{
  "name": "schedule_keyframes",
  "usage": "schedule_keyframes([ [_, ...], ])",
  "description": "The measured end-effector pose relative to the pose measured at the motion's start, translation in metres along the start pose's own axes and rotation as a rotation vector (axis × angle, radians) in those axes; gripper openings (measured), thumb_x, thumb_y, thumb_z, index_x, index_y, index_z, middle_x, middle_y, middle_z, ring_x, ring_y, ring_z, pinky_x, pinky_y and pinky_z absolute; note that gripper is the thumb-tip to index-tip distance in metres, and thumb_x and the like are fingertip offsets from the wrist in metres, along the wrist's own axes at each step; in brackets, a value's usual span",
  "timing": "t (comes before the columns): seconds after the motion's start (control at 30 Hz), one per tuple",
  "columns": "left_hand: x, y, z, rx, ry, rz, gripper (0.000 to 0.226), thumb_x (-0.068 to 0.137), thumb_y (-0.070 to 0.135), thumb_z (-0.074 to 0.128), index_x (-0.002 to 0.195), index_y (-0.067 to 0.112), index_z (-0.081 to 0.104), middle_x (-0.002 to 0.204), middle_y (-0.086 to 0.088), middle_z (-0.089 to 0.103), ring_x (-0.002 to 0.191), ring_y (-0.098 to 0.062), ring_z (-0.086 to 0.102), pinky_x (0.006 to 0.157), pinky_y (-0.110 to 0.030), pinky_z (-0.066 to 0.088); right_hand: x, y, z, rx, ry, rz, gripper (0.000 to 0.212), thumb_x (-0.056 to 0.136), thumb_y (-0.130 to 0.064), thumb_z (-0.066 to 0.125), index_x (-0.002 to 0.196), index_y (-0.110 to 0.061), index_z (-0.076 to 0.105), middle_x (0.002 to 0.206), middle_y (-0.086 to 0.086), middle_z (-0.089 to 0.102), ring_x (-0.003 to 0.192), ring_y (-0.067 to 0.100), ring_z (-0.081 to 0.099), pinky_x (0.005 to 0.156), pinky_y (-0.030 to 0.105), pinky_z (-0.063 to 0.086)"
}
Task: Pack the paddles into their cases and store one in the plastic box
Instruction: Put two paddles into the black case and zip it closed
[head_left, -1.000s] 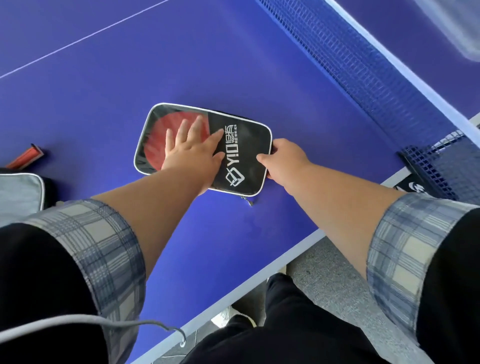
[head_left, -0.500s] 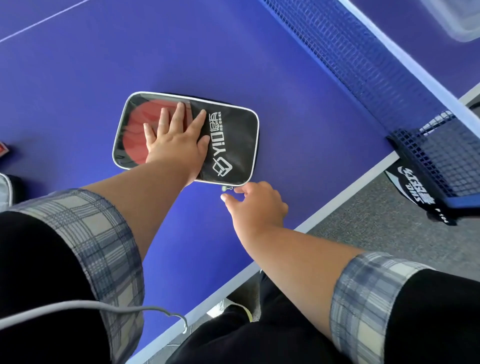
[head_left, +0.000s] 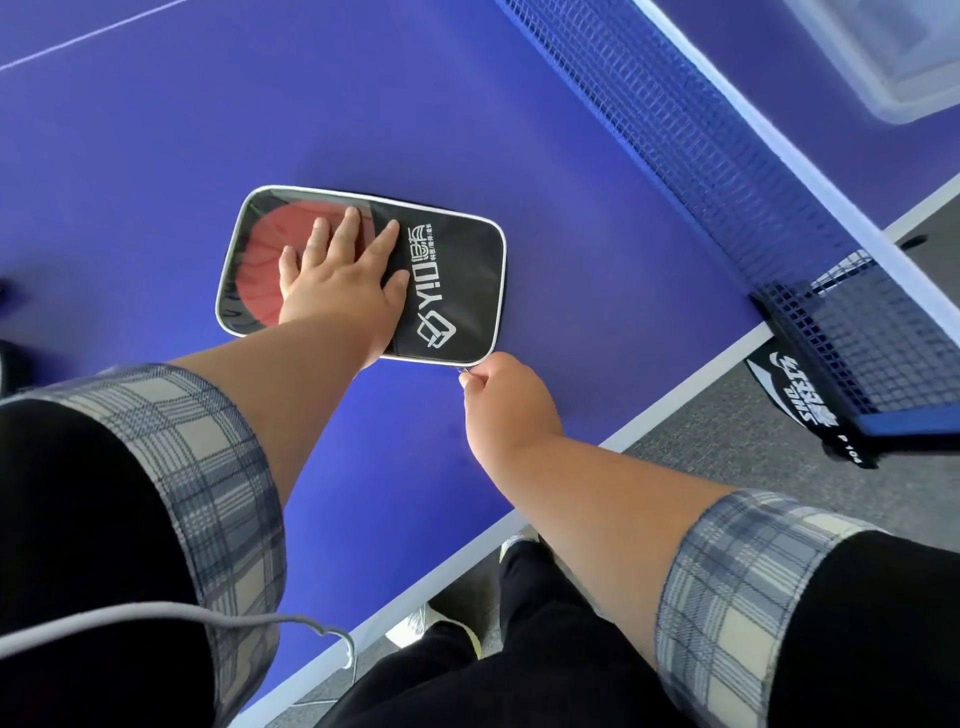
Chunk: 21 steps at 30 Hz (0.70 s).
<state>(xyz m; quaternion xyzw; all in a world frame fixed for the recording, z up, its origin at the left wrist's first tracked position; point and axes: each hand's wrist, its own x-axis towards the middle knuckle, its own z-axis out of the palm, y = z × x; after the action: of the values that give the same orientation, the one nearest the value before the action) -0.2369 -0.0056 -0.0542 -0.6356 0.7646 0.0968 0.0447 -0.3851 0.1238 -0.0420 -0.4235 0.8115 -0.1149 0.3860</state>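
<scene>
The paddle case (head_left: 452, 280) lies flat on the blue table (head_left: 467, 104), a black rounded rectangle edged in white piping. Its end farther from the net (head_left: 727, 156) is a clear window through which the red rubber of a paddle (head_left: 265, 244) shows; the end nearer the net is solid black. White lettering on the black part reads "YIO" beside a cube-like logo, followed by smaller characters too fine to read.

The left hand (head_left: 343, 280) presses palm-down on the middle of the case, fingers spread slightly and laid flat over the edge of the window. The right hand (head_left: 506, 400) sits at the case's near corner on the net side, thumb and forefinger pinched together on a small metal zipper pull (head_left: 464, 370) at the seam.

Beyond the net, a clear plastic box (head_left: 893, 57) stands on the far half of the table, blurred. The net's clamp (head_left: 800, 400) hangs over the table edge beside the case's side of the net, with white printing that includes "P 104". Both forearms emerge from rolled plaid cuffs, and a grey cable (head_left: 182, 616) crosses the left sleeve.
</scene>
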Motion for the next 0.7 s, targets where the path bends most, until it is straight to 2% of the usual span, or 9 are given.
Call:
schedule_keyframes([
  [0.1,-0.001,-0.004,0.001,0.045,0.024,0.016,0.064,0.09,0.066,0.011,0.151,0.048,0.006,0.165,0.006,0.004,0.151,-0.024,0.002,0.12,-0.051,0.004,0.01,0.012,-0.024,-0.184,0.007,-0.149,0.021,0.104,-0.028,0.041,0.102,-0.015,0.057,0.094,0.002,0.063,0.082,0.026,0.055,0.061,0.033,0.039],
  [0.27,0.001,-0.003,0.005,0.039,0.015,0.004,0.063,0.09,0.067,0.011,0.15,0.051,0.001,0.165,-0.004,-0.006,0.151,-0.028,-0.008,0.119,-0.054,-0.003,0.034,0.02,-0.042,-0.353,0.033,-0.264,0.011,0.102,-0.019,0.046,0.093,-0.014,0.051,0.083,0.003,0.057,0.071,0.028,0.054,0.052,0.033,0.033],
  [0.4,0.001,-0.004,0.004,0.043,0.0,-0.001,0.063,0.09,0.067,0.009,0.15,0.051,-0.001,0.165,-0.002,-0.006,0.151,-0.026,-0.008,0.12,-0.053,-0.001,0.055,0.019,-0.059,-0.37,0.052,-0.317,0.017,0.104,-0.023,0.044,0.089,-0.015,0.049,0.081,0.003,0.055,0.069,0.027,0.053,0.054,0.037,0.038],
  [0.57,0.0,-0.003,0.003,0.05,-0.006,-0.012,0.065,0.089,0.067,0.008,0.15,0.05,-0.002,0.165,0.0,-0.007,0.151,-0.024,-0.008,0.12,-0.051,-0.002,0.093,0.005,-0.085,-0.359,0.055,-0.369,0.016,0.104,-0.025,0.043,0.094,-0.017,0.053,0.087,0.001,0.057,0.075,0.027,0.056,0.061,0.041,0.047],
  [0.7,0.0,-0.002,0.002,0.05,0.004,-0.017,0.066,0.088,0.067,0.007,0.151,0.05,0.0,0.166,0.0,-0.005,0.151,-0.023,-0.008,0.121,-0.05,-0.001,0.131,-0.022,-0.106,-0.384,0.041,-0.395,0.011,0.1,-0.017,0.044,0.094,-0.018,0.054,0.09,0.001,0.059,0.081,0.03,0.058,0.069,0.046,0.052],
])
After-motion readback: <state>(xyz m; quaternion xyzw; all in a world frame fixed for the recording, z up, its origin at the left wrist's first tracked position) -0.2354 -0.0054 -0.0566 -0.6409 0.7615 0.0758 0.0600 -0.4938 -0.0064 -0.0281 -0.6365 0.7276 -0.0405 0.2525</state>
